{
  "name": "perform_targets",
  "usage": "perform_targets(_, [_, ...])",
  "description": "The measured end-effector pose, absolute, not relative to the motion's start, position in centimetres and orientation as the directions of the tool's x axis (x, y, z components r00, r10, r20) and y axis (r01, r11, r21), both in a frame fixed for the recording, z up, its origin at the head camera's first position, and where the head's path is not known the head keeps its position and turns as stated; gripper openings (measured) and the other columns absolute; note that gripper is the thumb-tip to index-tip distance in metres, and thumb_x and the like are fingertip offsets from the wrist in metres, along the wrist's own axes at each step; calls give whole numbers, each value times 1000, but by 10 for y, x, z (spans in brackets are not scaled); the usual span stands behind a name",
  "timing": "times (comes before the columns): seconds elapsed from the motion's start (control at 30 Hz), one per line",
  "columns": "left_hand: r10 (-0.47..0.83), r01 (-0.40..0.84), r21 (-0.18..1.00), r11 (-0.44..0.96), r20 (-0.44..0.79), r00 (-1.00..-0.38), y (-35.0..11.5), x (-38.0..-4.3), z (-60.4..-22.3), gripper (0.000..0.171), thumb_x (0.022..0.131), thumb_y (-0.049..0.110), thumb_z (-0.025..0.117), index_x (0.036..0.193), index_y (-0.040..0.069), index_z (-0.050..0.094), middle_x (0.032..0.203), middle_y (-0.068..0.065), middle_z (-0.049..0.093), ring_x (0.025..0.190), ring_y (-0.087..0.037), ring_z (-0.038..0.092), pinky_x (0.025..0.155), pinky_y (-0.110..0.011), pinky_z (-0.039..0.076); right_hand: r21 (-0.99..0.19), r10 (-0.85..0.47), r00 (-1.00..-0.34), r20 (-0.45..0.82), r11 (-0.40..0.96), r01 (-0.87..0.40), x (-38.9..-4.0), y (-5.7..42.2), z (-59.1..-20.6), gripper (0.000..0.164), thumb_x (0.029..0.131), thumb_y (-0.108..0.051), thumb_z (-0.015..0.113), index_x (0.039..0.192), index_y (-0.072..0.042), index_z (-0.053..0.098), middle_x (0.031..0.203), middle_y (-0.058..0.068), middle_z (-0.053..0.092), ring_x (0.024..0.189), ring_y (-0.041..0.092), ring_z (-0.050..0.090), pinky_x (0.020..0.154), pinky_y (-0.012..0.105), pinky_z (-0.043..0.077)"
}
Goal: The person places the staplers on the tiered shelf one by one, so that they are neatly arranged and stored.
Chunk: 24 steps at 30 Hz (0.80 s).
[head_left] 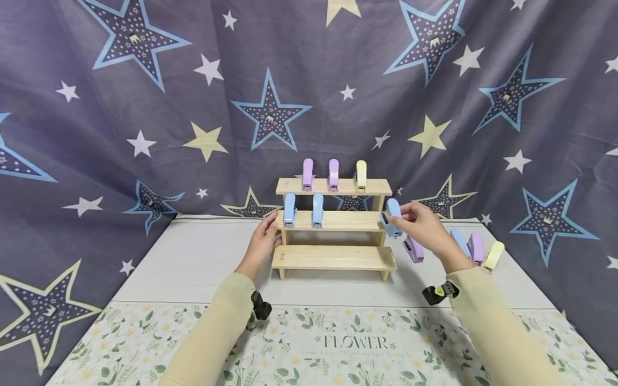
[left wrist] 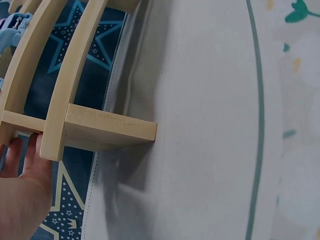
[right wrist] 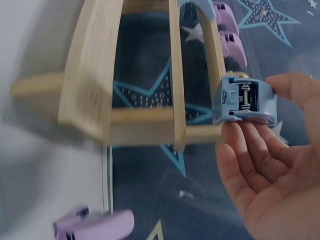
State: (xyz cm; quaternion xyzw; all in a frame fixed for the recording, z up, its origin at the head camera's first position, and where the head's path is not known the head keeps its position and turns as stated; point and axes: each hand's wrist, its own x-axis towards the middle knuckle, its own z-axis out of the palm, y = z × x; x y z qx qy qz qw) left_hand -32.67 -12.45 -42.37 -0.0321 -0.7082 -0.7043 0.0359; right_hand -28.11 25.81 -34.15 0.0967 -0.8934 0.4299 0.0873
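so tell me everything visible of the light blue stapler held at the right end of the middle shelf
A glossy, plastic-looking light-blue stapler with a rounded top, pinched and slightly tilted in the person's right grip. The right wrist view shows its dark recess with a silvery coiled part. It is at the right end of the pale wooden middle shelf; whether it touches the shelf is unclear.

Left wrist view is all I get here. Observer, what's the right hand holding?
Observer: The right hand holds a blue stapler.
Operator: Got it. What stands at the right end of the top shelf?
Observer: A yellow stapler.
Operator: And on the table, which loose one is closest to the wooden stand?
Observer: A purple stapler, just off the stand's right side.
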Motion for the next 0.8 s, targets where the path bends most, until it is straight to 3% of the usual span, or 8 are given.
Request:
perform_targets(0.43, [-3,83,996,-11,83,-997,-124,-327,-424,46,111,23,38,156,15,36,149,-17,40,132,-34,45,110,-46,44,-813,-95,-983,157,553,-183,-299,204,-346,50,94,-41,70,124,-3,58,112,14,66,99,27,62,84,39,54])
perform_targets(0.8, [-8,81,997,-3,81,-997,-123,-324,-422,46,111,22,38,156,15,36,149,-16,41,130,-33,46,110,-45,45,-822,-69,-980,189,535,-196,-315,172,-354,46,91,-39,75,117,-3,61,102,11,67,89,23,62,76,34,53])
